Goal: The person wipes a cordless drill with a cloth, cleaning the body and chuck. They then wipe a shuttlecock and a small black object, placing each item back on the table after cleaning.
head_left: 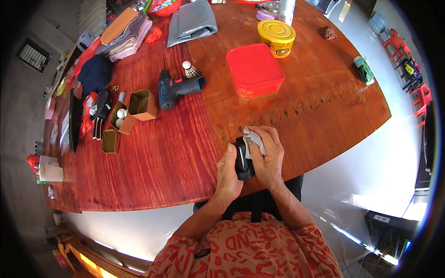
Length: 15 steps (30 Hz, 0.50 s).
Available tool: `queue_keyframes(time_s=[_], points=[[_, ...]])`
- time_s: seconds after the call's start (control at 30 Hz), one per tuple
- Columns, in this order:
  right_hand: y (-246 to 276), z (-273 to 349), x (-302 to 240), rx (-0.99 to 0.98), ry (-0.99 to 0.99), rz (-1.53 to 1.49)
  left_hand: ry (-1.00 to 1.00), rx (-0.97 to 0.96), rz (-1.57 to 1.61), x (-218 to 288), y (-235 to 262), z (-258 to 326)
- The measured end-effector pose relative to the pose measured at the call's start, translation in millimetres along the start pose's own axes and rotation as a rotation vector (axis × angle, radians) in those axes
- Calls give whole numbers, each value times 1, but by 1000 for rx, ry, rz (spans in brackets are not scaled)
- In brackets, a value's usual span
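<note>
A small black block-shaped object [244,163] with a glossy strip and a wider base is held over the near table edge. My left hand [228,173] grips its left side, thumb along the top. With my right hand [269,155] I pinch a crumpled pale grey cloth [253,140] and press it against the object's upper right side. The fingers partly cover the object, so its exact kind does not show. Beyond my hands stands a square red-lidded container [255,65]. A dark blue cordless drill [178,89] lies farther left, beside a shuttlecock [191,69].
Left of the drill are an open brown box [142,104], a box holding white balls [121,119] and a smaller open tin [110,141]. A yellow round tin [276,37], a grey plastic bag [192,23] and folded cloths [127,39] lie at the back. A green packet [363,70] is near the right edge.
</note>
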State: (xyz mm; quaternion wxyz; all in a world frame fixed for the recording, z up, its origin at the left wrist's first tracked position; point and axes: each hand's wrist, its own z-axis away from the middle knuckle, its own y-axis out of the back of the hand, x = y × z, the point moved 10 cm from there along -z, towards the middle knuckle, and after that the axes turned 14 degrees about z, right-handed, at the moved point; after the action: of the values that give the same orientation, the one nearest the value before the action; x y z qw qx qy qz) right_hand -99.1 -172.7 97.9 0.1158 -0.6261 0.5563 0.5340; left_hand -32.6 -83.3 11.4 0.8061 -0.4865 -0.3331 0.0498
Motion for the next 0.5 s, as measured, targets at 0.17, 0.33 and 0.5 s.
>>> queue_keyframes(time_s=[0.17,0.33,0.5], points=[[-6,-2,-7,-83,12,-89,-108,-34,-55,8,-12,2],[-1,9,-24,-128,117,2,-143,-28,-24,13,-8,1],[5,33,-57,-154,407,297,-73,-63,21,17,-9,-1]])
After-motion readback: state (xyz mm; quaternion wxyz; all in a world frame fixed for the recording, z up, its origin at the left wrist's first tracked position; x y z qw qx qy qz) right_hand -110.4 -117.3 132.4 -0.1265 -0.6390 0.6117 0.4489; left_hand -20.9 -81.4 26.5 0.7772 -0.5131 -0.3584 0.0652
